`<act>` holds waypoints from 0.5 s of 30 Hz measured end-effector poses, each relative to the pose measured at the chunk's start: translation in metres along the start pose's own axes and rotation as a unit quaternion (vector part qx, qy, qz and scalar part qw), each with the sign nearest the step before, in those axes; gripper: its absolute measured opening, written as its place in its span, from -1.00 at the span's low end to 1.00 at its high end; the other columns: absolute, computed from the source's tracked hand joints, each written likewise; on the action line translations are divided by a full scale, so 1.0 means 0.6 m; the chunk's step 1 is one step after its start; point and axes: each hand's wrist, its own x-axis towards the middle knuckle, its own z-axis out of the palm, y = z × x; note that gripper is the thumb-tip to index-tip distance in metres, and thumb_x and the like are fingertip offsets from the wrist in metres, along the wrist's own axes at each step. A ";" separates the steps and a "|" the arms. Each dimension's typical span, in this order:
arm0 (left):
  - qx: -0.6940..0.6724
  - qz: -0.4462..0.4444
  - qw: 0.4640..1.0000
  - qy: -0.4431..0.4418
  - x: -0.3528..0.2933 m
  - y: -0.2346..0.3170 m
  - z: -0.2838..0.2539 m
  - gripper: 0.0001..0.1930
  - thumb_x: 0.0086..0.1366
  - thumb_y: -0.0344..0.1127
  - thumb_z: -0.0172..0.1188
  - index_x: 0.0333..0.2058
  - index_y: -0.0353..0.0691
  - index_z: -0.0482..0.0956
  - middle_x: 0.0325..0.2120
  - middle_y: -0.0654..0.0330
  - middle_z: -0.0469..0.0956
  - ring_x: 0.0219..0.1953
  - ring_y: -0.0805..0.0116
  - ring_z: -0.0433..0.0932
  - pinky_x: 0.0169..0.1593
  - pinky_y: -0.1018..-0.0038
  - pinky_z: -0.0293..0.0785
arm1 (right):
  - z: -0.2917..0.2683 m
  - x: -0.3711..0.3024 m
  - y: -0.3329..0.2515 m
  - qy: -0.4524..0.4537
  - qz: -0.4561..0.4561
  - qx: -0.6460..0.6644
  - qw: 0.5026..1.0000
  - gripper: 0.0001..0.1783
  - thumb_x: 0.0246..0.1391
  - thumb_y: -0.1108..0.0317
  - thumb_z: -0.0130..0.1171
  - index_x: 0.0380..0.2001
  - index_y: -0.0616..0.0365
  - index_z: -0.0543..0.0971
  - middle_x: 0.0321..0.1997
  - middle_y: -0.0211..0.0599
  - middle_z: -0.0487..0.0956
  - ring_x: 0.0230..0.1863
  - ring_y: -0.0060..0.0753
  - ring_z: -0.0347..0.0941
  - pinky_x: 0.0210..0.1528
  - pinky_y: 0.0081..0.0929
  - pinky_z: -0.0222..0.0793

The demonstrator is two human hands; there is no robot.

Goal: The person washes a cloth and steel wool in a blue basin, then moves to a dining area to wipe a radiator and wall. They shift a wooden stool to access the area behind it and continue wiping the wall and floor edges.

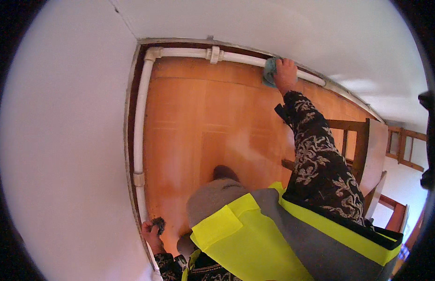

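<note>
A white pipe (pixel 245 58) runs low along the far wall, turns at a corner elbow and continues down the left wall. My right hand (pixel 286 76) is closed on a teal cloth (pixel 269 73), which it presses against the far stretch of pipe. At the lower left, my left hand (pixel 153 238) rests beside the left stretch of pipe. Its fingers pinch a dark grey, tangled scouring pad (pixel 159 225). Part of that hand's grip is hard to see at this size.
Orange-brown flooring (pixel 194 117) lies between the pipes and my legs. On the right, beneath my right arm, stands a wooden chair (pixel 363 145), with more wooden furniture (pixel 406 147) behind it. White walls (pixel 72 117) rise at the left and far side.
</note>
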 end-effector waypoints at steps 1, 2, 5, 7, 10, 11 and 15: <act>0.043 0.010 0.999 0.003 0.002 0.009 0.007 -0.82 -0.04 -0.59 0.11 -0.45 -0.20 0.35 -0.42 0.25 0.45 -0.37 0.44 0.44 -0.23 0.54 0.41 | 0.008 0.002 0.001 0.004 0.019 -0.020 1.000 -0.61 -0.12 0.43 0.10 -0.12 0.07 0.42 -0.11 -0.20 0.42 -0.03 -0.09 0.31 -0.11 -0.20 0.30; 0.098 0.004 0.995 0.018 0.004 0.022 0.015 -0.82 -0.04 -0.59 0.11 -0.45 -0.20 0.35 -0.43 0.25 0.45 -0.38 0.44 0.44 -0.24 0.54 0.41 | 0.016 0.000 0.009 0.023 0.005 -0.022 0.999 -0.65 -0.07 0.43 0.06 -0.13 0.08 0.41 -0.13 -0.20 0.41 -0.05 -0.09 0.31 -0.12 -0.20 0.31; -0.028 0.032 0.998 -0.040 0.021 0.055 0.043 -0.83 -0.03 -0.59 0.11 -0.46 -0.21 0.34 -0.43 0.26 0.45 -0.37 0.44 0.44 -0.21 0.52 0.41 | 0.039 -0.030 0.061 0.017 0.086 -0.065 0.994 -0.71 -0.01 0.43 0.01 -0.14 0.08 0.40 -0.14 -0.20 0.41 -0.07 -0.10 0.32 -0.16 -0.21 0.34; -0.034 0.012 0.999 -0.030 0.039 0.071 0.056 -0.83 -0.02 -0.60 0.10 -0.45 -0.21 0.34 -0.42 0.25 0.46 -0.37 0.43 0.45 -0.20 0.52 0.41 | 0.061 -0.058 0.107 0.023 0.173 -0.078 0.982 -0.72 0.00 0.40 0.03 -0.15 0.07 0.40 -0.16 -0.19 0.41 -0.07 -0.10 0.33 -0.17 -0.23 0.36; -0.002 0.029 0.999 -0.035 0.062 0.080 0.067 -0.88 0.03 -0.53 0.12 -0.44 -0.19 0.39 -0.42 0.22 0.51 -0.38 0.43 0.49 -0.25 0.53 0.45 | 0.090 -0.072 0.175 -0.018 0.325 -0.122 0.938 -0.64 0.00 0.38 0.06 -0.07 0.07 0.36 -0.06 -0.12 0.43 0.03 -0.11 0.34 -0.04 -0.30 0.31; 0.008 0.054 0.997 -0.047 0.065 0.079 0.070 -0.90 0.06 -0.50 0.12 -0.44 -0.18 0.41 -0.42 0.21 0.53 -0.39 0.44 0.50 -0.29 0.54 0.46 | 0.083 -0.078 0.213 -0.125 0.231 -0.148 0.953 -0.62 -0.02 0.30 0.12 -0.09 0.11 0.38 -0.04 -0.05 0.43 0.03 -0.10 0.36 -0.04 -0.28 0.35; 0.012 0.014 0.999 -0.037 0.081 0.077 0.073 -0.89 0.05 -0.52 0.12 -0.43 -0.19 0.41 -0.44 0.22 0.53 -0.41 0.41 0.51 -0.29 0.52 0.47 | 0.076 -0.072 0.276 -0.283 0.258 -0.253 0.889 -0.59 -0.05 0.18 0.15 -0.11 0.10 0.43 -0.03 -0.19 0.47 0.09 -0.18 0.35 0.02 -0.32 0.31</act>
